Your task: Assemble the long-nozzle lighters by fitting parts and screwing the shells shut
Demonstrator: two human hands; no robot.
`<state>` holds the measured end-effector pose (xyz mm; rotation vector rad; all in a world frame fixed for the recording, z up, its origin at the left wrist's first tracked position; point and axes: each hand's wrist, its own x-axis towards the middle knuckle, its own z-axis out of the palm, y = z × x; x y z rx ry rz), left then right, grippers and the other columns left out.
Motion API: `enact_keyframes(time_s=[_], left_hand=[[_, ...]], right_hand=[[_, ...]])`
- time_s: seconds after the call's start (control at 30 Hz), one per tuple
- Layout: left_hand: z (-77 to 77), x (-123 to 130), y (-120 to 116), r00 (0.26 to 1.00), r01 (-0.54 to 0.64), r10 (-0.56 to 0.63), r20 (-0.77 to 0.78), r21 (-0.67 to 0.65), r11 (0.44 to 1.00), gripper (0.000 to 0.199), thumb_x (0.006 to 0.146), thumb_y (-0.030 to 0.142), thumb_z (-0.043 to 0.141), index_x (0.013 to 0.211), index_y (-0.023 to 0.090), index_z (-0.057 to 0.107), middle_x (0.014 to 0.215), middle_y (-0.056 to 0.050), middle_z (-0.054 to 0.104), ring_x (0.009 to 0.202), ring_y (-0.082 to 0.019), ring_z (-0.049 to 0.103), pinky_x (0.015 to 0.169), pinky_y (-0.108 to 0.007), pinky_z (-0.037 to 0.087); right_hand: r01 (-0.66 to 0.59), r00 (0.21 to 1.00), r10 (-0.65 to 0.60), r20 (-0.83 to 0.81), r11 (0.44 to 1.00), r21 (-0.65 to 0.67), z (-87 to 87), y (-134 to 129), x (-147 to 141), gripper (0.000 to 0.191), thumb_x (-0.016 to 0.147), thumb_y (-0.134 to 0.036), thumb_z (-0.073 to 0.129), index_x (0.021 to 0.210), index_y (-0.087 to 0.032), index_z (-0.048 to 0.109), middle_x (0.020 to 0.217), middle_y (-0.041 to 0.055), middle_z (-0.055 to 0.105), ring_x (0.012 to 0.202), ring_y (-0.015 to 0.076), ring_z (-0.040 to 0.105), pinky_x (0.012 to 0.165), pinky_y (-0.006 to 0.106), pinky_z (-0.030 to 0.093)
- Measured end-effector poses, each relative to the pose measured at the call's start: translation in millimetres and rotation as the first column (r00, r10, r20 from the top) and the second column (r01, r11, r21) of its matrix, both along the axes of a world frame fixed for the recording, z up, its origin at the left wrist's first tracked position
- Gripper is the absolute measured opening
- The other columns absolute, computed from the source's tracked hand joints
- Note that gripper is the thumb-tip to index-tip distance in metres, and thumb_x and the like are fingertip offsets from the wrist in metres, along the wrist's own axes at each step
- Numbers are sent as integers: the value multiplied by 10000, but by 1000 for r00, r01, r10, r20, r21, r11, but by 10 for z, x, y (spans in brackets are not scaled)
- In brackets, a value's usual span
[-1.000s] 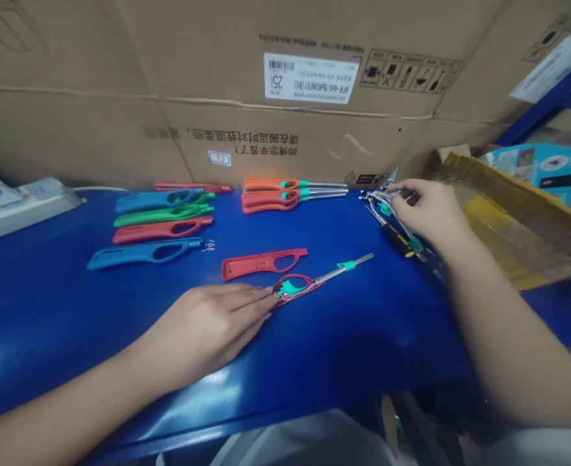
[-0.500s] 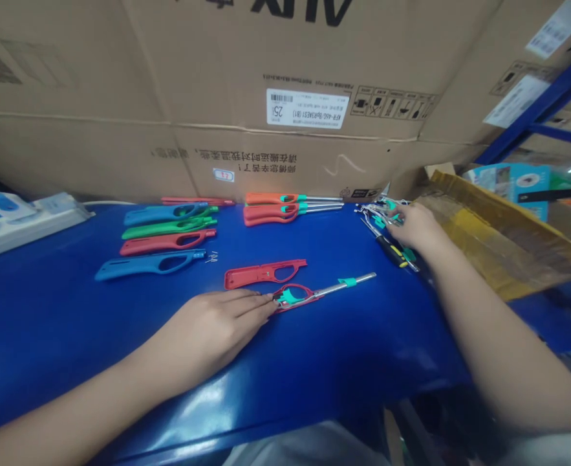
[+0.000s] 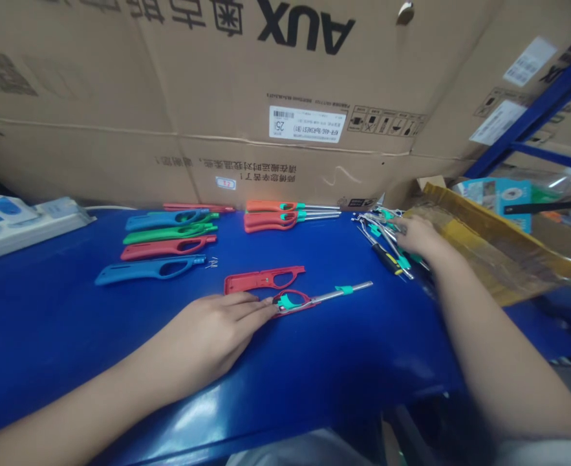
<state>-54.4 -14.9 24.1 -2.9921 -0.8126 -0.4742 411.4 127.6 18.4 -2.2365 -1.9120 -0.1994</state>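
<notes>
Far left of the red lighter shell (image 3: 299,313), our landmark, a white power strip (image 3: 33,228) runs out of the picture! Nearer to the shell, on its left, coloured handles lie in a row, a blue handle (image 3: 137,270) in front with small metal bits (image 3: 211,262) by its tip; how many are stacked at the back is hard to make out.

Here's the left hand (image 3: 220,327), fingers pressed together over the shell's left end, holding it down on the table (image 3: 324,369) and hiding that end and the thumb. And inside the shell: a green trigger (image 3: 289,300), a wire, and a metal tube (image 3: 331,296) poking out to the right! Just behind it lies the matching red half (image 3: 246,281); farther back, orange and red lighters (image 3: 269,222). In front of the shell, blue tabletop stretches to the table edge.

Right and behind, a screwdriver (image 3: 386,257) lies beside a parts pile (image 3: 386,228). The right hand (image 3: 418,234) dips in, fingers bent; grip hidden, can't tell! Farthest right of the shell, a taped carton (image 3: 503,259), its contents mostly out of sight.
</notes>
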Motion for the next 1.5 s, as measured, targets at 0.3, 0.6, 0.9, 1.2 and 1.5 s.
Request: enact_keyframes(time_s=[0.3,0.6,0.9,1.2,1.5], left_hand=[[-9,0,47,1000,-7,7,25,-27,1000,367,1041,194,428,1353,215,619,1282,-43,724,1126,-224,709,939,-378,606],[-24,-23,44,1000,-13,13,-20,-8,1000,418,1010,161,441,1383,255,605,1347,-34,691,1168,-253,695,958,-412,601],[-35,-22,50,1000,-22,22,-17,-29,999,415,1009,168,445,1373,278,610,1341,-29,692,1169,-250,691,951,-405,599],[-55,-20,47,999,-9,11,32,-39,999,411,1004,157,460,1359,283,626,1331,-31,697,1177,-232,688,978,-380,585],[-28,59,21,990,-38,53,132,-117,992,353,1003,191,505,1311,268,659,1284,-39,720,1157,-221,696,981,-371,589]], right_hand=[[-19,1000,20,-13,996,82,45,-27,-90,442,790,-174,543,1192,-182,728,1155,148,685,1061,311,640,940,441,521],[-170,984,173,-46,984,56,-38,-23,-162,578,808,-160,483,1359,-226,645,1427,111,604,1306,343,529,1093,543,435],[-198,976,197,-91,980,-6,-104,-1,-256,472,842,-214,481,1286,-172,636,1372,171,610,1287,361,531,1097,539,420],[-182,954,191,-230,982,58,-79,-39,-347,375,817,-183,514,1156,-149,672,1259,192,647,1238,356,564,1090,529,426],[-274,742,426,-517,898,345,189,-245,-847,150,908,-331,519,992,-219,575,1075,116,692,978,255,685,938,466,542]])
